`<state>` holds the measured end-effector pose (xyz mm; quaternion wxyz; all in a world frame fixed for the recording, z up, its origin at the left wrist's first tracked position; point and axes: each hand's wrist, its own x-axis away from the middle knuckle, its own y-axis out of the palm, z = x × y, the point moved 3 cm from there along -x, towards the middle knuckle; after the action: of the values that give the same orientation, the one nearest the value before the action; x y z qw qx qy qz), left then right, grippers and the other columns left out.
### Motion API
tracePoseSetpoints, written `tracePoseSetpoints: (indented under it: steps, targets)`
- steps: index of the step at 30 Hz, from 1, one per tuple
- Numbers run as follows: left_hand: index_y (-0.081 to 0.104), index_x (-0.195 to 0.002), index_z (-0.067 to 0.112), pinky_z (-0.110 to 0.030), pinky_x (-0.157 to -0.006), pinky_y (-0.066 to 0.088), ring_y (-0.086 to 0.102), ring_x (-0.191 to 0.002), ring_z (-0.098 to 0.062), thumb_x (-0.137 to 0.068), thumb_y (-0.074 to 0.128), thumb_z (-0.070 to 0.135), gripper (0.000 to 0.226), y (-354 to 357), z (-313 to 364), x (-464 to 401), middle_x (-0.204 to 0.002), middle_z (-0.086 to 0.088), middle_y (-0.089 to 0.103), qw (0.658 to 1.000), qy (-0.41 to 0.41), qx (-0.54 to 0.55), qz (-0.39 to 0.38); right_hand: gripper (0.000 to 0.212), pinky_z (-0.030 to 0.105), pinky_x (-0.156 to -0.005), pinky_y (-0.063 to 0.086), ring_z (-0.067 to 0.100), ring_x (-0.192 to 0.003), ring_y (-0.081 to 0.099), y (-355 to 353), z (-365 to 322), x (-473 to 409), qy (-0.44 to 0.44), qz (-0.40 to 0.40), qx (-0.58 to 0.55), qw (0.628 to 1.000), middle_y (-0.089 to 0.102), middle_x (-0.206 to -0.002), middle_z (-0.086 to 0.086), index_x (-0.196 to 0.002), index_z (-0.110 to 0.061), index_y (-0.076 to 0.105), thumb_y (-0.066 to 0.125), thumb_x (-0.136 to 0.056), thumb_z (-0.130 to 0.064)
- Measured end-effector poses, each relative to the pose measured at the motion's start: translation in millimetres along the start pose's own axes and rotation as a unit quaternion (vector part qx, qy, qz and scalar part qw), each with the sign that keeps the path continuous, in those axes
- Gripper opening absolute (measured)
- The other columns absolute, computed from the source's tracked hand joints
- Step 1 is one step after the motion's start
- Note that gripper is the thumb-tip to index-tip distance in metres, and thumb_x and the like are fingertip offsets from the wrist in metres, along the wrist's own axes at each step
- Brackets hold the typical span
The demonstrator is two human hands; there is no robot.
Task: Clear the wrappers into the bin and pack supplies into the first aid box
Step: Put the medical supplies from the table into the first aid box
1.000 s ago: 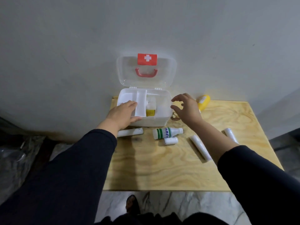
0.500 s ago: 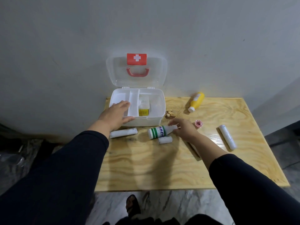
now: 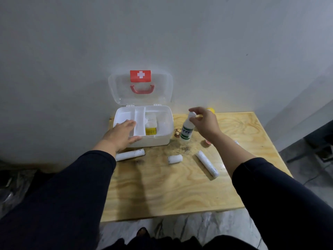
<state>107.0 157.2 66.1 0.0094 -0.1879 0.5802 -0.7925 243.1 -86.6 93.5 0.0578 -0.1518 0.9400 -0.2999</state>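
Note:
The white first aid box (image 3: 163, 139) stands open at the back of the wooden table (image 3: 180, 192), its clear lid (image 3: 119, 91) with a red cross leaning on the wall. A yellow-labelled bottle (image 3: 151, 127) lies inside. My left hand (image 3: 121, 135) rests flat on the box's front left rim. My right hand (image 3: 204, 121) grips the cap of a white bottle with green bands (image 3: 186, 131), held upright just right of the box. Three white rolls lie on the table: a long one (image 3: 130, 154), a short one (image 3: 174, 158), another long one (image 3: 207, 163).
A yellow bottle (image 3: 210, 110) peeks out behind my right hand. A small red cap (image 3: 208, 142) and a brown scrap (image 3: 177, 132) lie near the box. The wall stands right behind the table. Dark bags lie on the floor at the left.
My right hand has closed on the green-banded bottle, which lay on the table, and lifted it upright to the right of the box. My left hand stays on the box.

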Motion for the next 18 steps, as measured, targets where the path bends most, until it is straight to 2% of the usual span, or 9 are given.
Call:
tracePoseSetpoints:
  steps: [2, 5, 6, 8, 10, 11, 13, 15, 18]
  targets:
    - [0.028, -0.148, 0.020, -0.043, -0.111, 0.034, 0.029, -0.143, -0.031, -0.093, 0.047, 0.051, 0.066, -1.2, 1.3, 1.4, -0.159, 0.003, 0.024, 1.000, -0.003, 0.000, 0.000, 0.026, 0.036, -0.075, 0.055, 0.017, -0.083, 0.063, -6.3, -16.3, -3.6, -0.020, 0.015, -0.006, 1.000, 0.061, -0.099, 0.002, -0.115, -0.012, 0.064, 0.058, -0.091, -0.008]
    - [0.030, -0.146, 0.019, -0.043, -0.109, 0.036, 0.033, -0.140, -0.032, -0.093, 0.047, 0.051, 0.065, -3.8, 4.2, 4.0, -0.157, 0.002, 0.027, 1.000, -0.008, 0.000, 0.000, 0.025, 0.036, -0.081, 0.054, 0.020, -0.089, 0.065, -10.3, -43.8, -12.5, -0.060, 0.032, -0.006, 0.998, 0.066, -0.102, 0.004, -0.114, -0.015, 0.065, 0.059, -0.090, -0.011]
    - [0.032, -0.145, 0.019, -0.043, -0.106, 0.039, 0.037, -0.136, -0.032, -0.093, 0.048, 0.051, 0.063, -4.2, 4.2, 3.6, -0.155, 0.001, 0.030, 1.000, -0.004, 0.000, 0.002, 0.025, 0.032, -0.080, 0.054, 0.019, -0.088, 0.064, -9.1, -51.2, -15.9, -0.070, 0.034, -0.008, 0.997, 0.065, -0.101, 0.002, -0.114, -0.015, 0.065, 0.059, -0.090, -0.012]
    - [0.033, -0.143, 0.019, -0.041, -0.103, 0.042, 0.041, -0.132, -0.030, -0.092, 0.048, 0.051, 0.062, -4.3, 2.6, 2.5, -0.154, 0.002, 0.032, 1.000, -0.001, 0.000, 0.001, 0.026, 0.015, -0.069, 0.050, 0.015, -0.084, 0.061, -2.3, -62.1, -21.2, -0.088, 0.032, -0.014, 0.996, 0.063, -0.100, -0.002, -0.115, -0.015, 0.065, 0.059, -0.090, -0.012]
    - [0.028, -0.148, 0.021, -0.040, -0.107, 0.040, 0.036, -0.137, -0.029, -0.093, 0.048, 0.051, 0.065, -3.8, 0.0, 1.7, -0.157, 0.004, 0.025, 1.000, -0.005, 0.006, -0.003, 0.028, 0.002, -0.062, 0.044, 0.013, -0.085, 0.060, 8.7, -67.9, -24.7, -0.101, 0.028, -0.016, 0.994, 0.065, -0.106, 0.000, -0.117, -0.013, 0.065, 0.060, -0.089, -0.010]
    - [0.025, -0.149, 0.022, -0.040, -0.110, 0.038, 0.033, -0.139, -0.029, -0.093, 0.047, 0.051, 0.067, -3.2, -0.8, 1.2, -0.159, 0.004, 0.022, 1.000, -0.007, 0.006, -0.004, 0.028, 0.002, -0.067, 0.046, 0.014, -0.087, 0.062, 15.2, -68.9, -25.6, -0.108, 0.026, -0.018, 0.994, 0.066, -0.111, 0.002, -0.117, -0.012, 0.065, 0.061, -0.089, -0.009]
    - [0.024, -0.150, 0.020, -0.041, -0.111, 0.035, 0.030, -0.141, -0.030, -0.093, 0.047, 0.051, 0.069, -1.8, -1.9, -0.4, -0.160, 0.002, 0.021, 1.000, -0.005, 0.000, 0.000, 0.028, 0.019, -0.082, 0.053, 0.020, -0.094, 0.065, 29.2, -66.9, -27.5, -0.118, 0.021, -0.012, 0.993, 0.067, -0.116, 0.008, -0.116, -0.010, 0.066, 0.062, -0.088, -0.007]
    - [0.024, -0.150, 0.018, -0.041, -0.109, 0.037, 0.032, -0.140, -0.030, -0.093, 0.047, 0.052, 0.070, -1.0, -2.2, -1.4, -0.158, 0.002, 0.023, 1.000, 0.000, -0.003, 0.002, 0.028, 0.030, -0.088, 0.053, 0.024, -0.099, 0.064, 43.7, -61.1, -28.9, -0.115, 0.017, 0.003, 0.993, 0.066, -0.117, 0.011, -0.115, -0.008, 0.066, 0.061, -0.088, -0.005]
    - [0.026, -0.150, 0.017, -0.040, -0.104, 0.040, 0.035, -0.136, -0.030, -0.092, 0.047, 0.052, 0.070, 0.0, -3.3, -2.0, -0.155, 0.003, 0.026, 1.000, 0.010, 0.001, 0.009, 0.027, 0.028, -0.088, 0.051, 0.025, -0.100, 0.064, 64.5, -51.3, -32.2, -0.111, 0.003, 0.018, 0.994, 0.066, -0.115, 0.012, -0.113, -0.007, 0.067, 0.060, -0.087, -0.003]
